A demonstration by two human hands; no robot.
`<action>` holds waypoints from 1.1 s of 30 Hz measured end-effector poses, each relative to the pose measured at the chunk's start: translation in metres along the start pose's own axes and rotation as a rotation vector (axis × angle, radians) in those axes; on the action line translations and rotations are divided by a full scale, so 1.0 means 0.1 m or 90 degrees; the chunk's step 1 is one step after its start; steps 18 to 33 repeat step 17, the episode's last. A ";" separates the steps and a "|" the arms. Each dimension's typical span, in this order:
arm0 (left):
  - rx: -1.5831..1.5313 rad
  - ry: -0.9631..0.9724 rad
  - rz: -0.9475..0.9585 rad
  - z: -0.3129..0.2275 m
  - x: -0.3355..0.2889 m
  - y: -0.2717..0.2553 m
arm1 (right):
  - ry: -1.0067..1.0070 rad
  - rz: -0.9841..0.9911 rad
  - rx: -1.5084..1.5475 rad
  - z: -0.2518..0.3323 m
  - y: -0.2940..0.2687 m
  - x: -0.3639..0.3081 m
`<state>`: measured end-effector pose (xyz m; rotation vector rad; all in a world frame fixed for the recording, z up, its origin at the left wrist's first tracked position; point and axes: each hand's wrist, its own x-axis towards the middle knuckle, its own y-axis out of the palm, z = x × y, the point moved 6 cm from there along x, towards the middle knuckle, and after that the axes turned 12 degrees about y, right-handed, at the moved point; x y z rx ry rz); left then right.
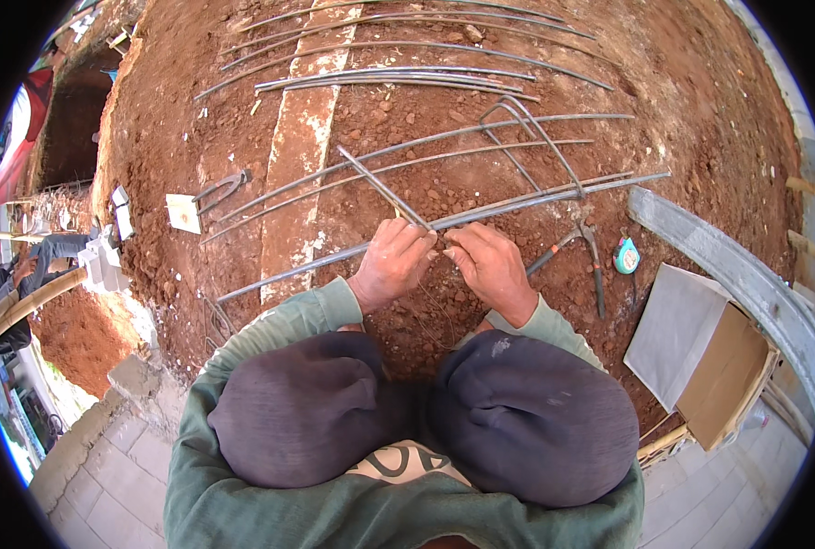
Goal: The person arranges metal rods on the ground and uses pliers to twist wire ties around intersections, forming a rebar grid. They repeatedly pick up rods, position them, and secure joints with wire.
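My left hand (394,259) and my right hand (492,267) work close together, with fingers pinched on thin wire at a pair of long steel bars (334,259). Fine strands of wire (423,316) hang below my left hand. A bent steel rod (380,186) slants up and left from the bars, its lower corner right by my left fingertips. Farther right, a bent rectangular stirrup (554,146) stands around the bars. Pincers (596,265) with orange-marked handles lie on the soil to the right of my right hand. The exact wire loop between my fingertips is hidden.
A turquoise tape measure (626,256), a grey metal channel (732,261) and an opened box (682,339) lie at right. Another pair of pincers (225,189) rests at left. More steel bars (398,80) spread across the far soil. Another person (25,267) is at the left edge.
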<state>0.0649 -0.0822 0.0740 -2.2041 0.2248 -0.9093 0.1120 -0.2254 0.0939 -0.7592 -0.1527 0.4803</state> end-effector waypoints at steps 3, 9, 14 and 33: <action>-0.012 0.011 0.037 0.05 0.01 -0.02 | -0.058 -0.049 -0.103 -0.08 0.17 -0.02; 0.009 0.026 0.235 0.25 0.32 0.03 | -0.040 -0.153 -0.038 -0.19 0.44 -0.10; 0.138 0.125 0.463 0.05 0.60 0.42 | 0.477 0.168 0.638 -0.51 0.90 -0.34; 0.097 0.020 0.341 0.12 0.56 0.13 | 0.418 0.284 0.368 -0.68 0.57 -0.33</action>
